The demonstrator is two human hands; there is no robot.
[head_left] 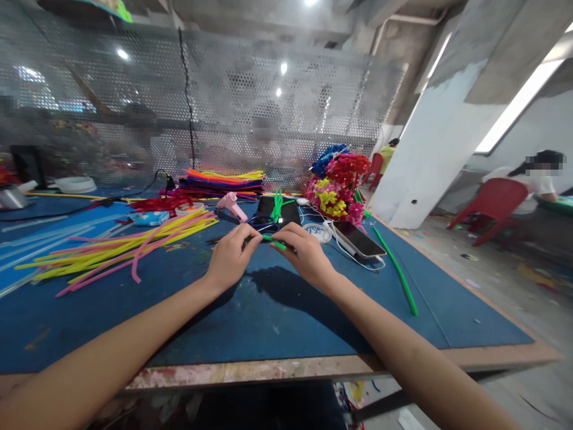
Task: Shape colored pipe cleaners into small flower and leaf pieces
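My left hand (233,254) and my right hand (304,252) meet over the blue table (268,310), fingers pinched together. Between them runs a short green pipe cleaner (274,240), gripped at both ends. Just behind my fingers lie blue-handled scissors (264,222) and a twisted green pipe-cleaner shape (278,206) resting on a black phone or tablet (277,210).
Yellow and pink pipe cleaners (120,245) are spread at the left, a stacked multicolour bundle (224,179) behind. A pink glue gun (233,205), a bouquet of pipe-cleaner flowers (335,185), a phone (357,239) and a long green stem (396,269) lie to the right. A person sits far right.
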